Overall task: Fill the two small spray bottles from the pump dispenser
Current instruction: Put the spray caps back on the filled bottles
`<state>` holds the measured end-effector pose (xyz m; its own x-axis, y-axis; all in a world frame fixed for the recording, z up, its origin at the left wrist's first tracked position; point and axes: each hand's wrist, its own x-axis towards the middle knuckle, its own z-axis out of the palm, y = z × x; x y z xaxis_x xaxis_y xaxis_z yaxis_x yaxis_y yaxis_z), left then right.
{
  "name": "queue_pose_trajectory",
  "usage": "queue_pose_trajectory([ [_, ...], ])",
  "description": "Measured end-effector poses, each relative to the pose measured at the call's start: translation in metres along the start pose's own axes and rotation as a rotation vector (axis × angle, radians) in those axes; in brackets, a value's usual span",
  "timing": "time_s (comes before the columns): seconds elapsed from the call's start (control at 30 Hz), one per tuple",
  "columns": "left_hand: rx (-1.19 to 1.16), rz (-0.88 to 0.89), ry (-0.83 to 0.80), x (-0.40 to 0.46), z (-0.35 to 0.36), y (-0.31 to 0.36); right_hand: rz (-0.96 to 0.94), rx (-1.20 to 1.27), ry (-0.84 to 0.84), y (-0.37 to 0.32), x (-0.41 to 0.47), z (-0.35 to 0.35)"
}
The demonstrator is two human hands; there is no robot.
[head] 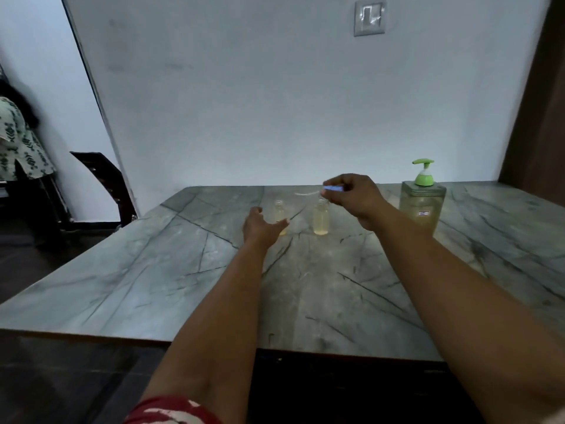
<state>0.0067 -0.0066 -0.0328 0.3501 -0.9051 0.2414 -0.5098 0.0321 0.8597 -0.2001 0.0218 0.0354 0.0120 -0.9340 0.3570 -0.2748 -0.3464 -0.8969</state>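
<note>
Two small clear spray bottles stand uncapped on the marble table (153, 280), each holding yellowish liquid. The left bottle (278, 211) is partly hidden behind my left hand (261, 229), which is open and curved just in front of it; I cannot tell if they touch. My right hand (354, 198) pinches a blue spray cap (333, 188) with its white dip tube sticking out to the left, right above the neck of the right bottle (321, 217). The pump dispenser (423, 203), square and clear with a green pump, stands to the right.
A white wall with a switch plate (369, 17) rises behind the table. At the far left are a dark chair (104, 182) and a person in patterned clothing (18, 142). A dark wooden panel (538, 123) stands at the right edge.
</note>
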Motion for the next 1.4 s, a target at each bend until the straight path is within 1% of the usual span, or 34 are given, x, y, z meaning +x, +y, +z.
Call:
queue_pose_trajectory([
  [0.13, 0.017, 0.046, -0.073, 0.021, 0.011, -0.006, -0.071, -0.065, 0.032, -0.008, 0.032, 0.040],
  [0.23, -0.047, 0.034, -0.096, 0.026, 0.020, -0.016, -0.131, -0.175, 0.075, -0.010, 0.045, 0.057],
  [0.3, -0.105, 0.027, -0.089, 0.028, 0.024, -0.021, -0.168, -0.213, 0.071, -0.008, 0.051, 0.064],
  [0.37, -0.148, 0.028, -0.066, 0.029, 0.026, -0.022, -0.165, -0.200, 0.055, -0.006, 0.057, 0.067],
  [0.5, -0.152, 0.038, -0.061, 0.029, 0.028, -0.022, -0.180, -0.190, 0.070, -0.005, 0.071, 0.063],
  [0.57, -0.115, 0.048, -0.057, 0.029, 0.028, -0.022, -0.196, -0.189, 0.033, -0.008, 0.076, 0.060],
  [0.77, -0.015, 0.094, -0.070, 0.030, 0.023, -0.022, -0.199, -0.365, -0.118, -0.007, 0.083, 0.071],
  [0.93, 0.000, 0.107, -0.105, 0.035, 0.026, -0.023, -0.239, -0.470, -0.218, 0.005, 0.079, 0.081],
  [1.1, -0.044, 0.086, -0.118, 0.035, 0.026, -0.023, -0.204, -0.527, -0.347, 0.013, 0.079, 0.082],
  [1.2, -0.027, 0.110, -0.116, 0.034, 0.026, -0.023, -0.240, -0.566, -0.375, 0.013, 0.079, 0.083],
  [1.3, -0.011, 0.129, -0.107, 0.033, 0.026, -0.025, -0.297, -0.632, -0.345, 0.016, 0.080, 0.090],
  [1.4, -0.005, 0.132, -0.103, 0.033, 0.026, -0.025, -0.297, -0.644, -0.305, 0.019, 0.082, 0.093],
])
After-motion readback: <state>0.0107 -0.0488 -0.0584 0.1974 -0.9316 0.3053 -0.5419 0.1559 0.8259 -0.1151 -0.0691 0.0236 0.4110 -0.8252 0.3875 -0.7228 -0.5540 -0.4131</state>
